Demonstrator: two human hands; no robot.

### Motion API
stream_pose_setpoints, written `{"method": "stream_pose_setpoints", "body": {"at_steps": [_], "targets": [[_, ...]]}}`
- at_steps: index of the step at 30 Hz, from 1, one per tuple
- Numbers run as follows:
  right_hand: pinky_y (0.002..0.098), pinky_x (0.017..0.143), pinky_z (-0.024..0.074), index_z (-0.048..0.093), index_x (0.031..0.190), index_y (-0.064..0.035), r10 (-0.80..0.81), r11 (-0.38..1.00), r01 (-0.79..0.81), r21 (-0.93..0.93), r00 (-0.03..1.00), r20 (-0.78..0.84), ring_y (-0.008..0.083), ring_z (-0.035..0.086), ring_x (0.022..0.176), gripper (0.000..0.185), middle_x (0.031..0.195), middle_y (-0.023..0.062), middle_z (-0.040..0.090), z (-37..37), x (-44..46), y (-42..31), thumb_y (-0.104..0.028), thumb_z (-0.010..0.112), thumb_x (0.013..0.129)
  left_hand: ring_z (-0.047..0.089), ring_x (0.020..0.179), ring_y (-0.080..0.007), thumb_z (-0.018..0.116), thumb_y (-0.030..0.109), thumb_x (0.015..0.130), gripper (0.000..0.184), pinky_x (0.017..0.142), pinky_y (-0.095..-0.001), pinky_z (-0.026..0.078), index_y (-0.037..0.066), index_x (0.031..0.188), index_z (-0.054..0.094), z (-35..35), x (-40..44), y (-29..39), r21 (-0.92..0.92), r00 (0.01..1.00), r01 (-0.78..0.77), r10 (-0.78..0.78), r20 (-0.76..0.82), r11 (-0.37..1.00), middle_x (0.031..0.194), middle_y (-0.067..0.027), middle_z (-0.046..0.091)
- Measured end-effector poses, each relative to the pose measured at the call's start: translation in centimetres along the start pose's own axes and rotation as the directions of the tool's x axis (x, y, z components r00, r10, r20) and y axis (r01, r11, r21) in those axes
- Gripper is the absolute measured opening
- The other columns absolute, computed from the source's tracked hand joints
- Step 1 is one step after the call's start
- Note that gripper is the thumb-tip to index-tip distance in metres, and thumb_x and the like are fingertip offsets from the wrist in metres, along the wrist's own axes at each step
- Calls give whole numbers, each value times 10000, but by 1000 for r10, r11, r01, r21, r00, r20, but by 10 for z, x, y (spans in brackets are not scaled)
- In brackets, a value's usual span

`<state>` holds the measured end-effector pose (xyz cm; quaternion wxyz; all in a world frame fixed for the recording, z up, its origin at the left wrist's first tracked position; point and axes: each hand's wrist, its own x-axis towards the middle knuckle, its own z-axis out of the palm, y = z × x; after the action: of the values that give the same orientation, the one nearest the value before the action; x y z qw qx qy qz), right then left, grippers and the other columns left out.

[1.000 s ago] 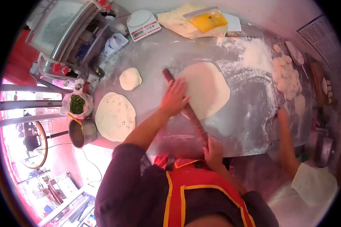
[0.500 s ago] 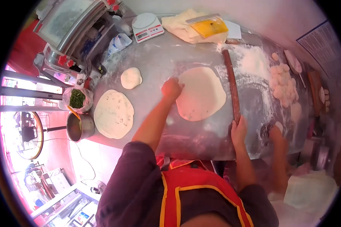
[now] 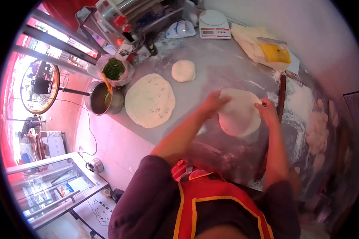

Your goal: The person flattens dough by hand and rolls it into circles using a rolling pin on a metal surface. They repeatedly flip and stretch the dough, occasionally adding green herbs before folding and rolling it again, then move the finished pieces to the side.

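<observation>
A thin round of rolled-out dough is held over the metal worktop, its edge partly smeared by motion. My left hand is closed on its upper left edge. On the opposite side, my right hand pinches the right edge between thumb and fingers. Just beyond that hand lies a long brown rolling pin, partly hidden by my right forearm. To the left rests a second flat round of dough with dark flecks showing through. A small thick dough piece sits above and between the two rounds.
A pot and a bag of chopped greens stand at the left edge. At the back are a kitchen scale and a yellow-handled scraper on a cloth-like pale mound. Flour and several dough pieces lie right.
My right hand has let go of the rolling pin and taken the dough's right edge. The round has come up off the worktop. The camera view has turned left.
</observation>
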<state>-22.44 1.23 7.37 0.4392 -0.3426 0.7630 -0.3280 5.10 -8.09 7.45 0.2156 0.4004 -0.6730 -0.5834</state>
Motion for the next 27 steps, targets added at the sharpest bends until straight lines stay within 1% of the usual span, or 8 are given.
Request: {"method": "stream_pose_setpoints", "body": {"at_steps": [2,3,8,13,16,19,23,27], "targets": [[252,670,473,655,1051,-14,-143,975,127,183,987,74,79,603,754,217,855,20,671,10,-27,-49,-61,712,847,643,952,-168,660,219,946,348,877,-322,506,-18,1202,666,-57,-32,18,-67,1000,-20,20,4,998,1087,-84,705],[247,682,475,657,1055,-14,-229,940,199,278,970,81,77,603,759,206,856,16,670,25,-44,-87,-51,701,857,637,940,-149,648,203,955,320,872,-312,503,-4,1197,673,-95,-50,51,-359,992,127,-111,66,925,1089,-60,704],[270,791,508,660,1108,-30,-529,805,457,379,842,108,112,640,842,250,911,37,703,137,-36,-131,-12,666,858,638,1019,-157,653,108,921,273,907,-306,490,11,1174,684,-218,-143,83,278,993,76,-48,-106,958,1071,-58,717],[415,985,476,639,1183,-61,-772,608,789,-85,613,168,309,615,1134,348,1168,162,661,187,-59,-93,-33,646,836,533,1283,-283,674,109,888,321,1053,-393,427,85,1208,682,-244,-191,6,543,989,-31,-53,139,839,1334,-115,610],[449,1039,427,592,1271,-46,-692,694,597,-403,708,-143,383,545,1209,411,1274,187,602,133,-74,-25,-72,650,864,455,1357,-334,700,183,881,438,1115,-415,375,113,1306,619,-225,-143,-9,493,976,-101,-9,217,864,1426,-158,522],[453,1080,374,484,1398,-31,-618,668,164,-725,666,-419,420,483,1273,601,1361,240,524,61,-115,27,-126,701,846,355,1393,-434,751,336,833,685,1137,-495,319,129,1431,488,-174,-36,-23,700,930,-74,303,-209,710,1488,-223,422],[517,1058,357,358,1482,-56,-409,720,-130,-682,714,-568,442,465,1258,699,1366,262,498,25,-154,96,-145,697,877,315,1389,-478,746,502,789,794,1117,-569,300,148,1445,471,-116,57,-57,848,893,150,298,-337,508,1530,-199,369],[510,999,396,303,1512,-32,-297,797,-120,-592,776,-557,443,504,1161,702,1280,257,530,12,-163,123,-70,643,898,445,1303,-432,692,527,810,697,1054,-547,382,177,1392,537,-104,79,-85,905,797,272,451,-402,326,1436,-155,497]]}}
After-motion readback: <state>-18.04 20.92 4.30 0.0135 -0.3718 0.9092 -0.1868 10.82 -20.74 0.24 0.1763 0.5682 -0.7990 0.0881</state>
